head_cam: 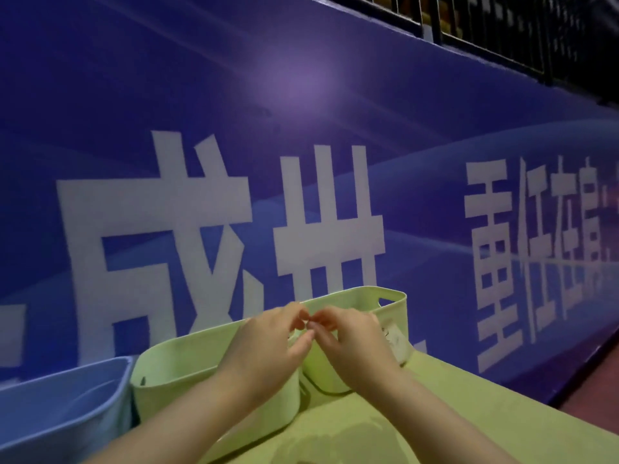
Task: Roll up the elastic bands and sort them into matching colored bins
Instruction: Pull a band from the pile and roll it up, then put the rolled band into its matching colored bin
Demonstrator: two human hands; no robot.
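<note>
Grip narrow, fingertips of left hand [268, 344] and right hand [353, 343] meeting over green bins [174, 370] (whatever they pinch is too blurred), wrists raised

Dim room; a soft glare patch on the blue wall [301, 85]; everything slightly blurred; edges bend with wide-angle distortion.

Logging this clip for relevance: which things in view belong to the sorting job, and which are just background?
Job: left hand and right hand, touching at something too small to tell; near green bin; far green bin; blue bin.
Background: green table; blue banner; railing.
</note>
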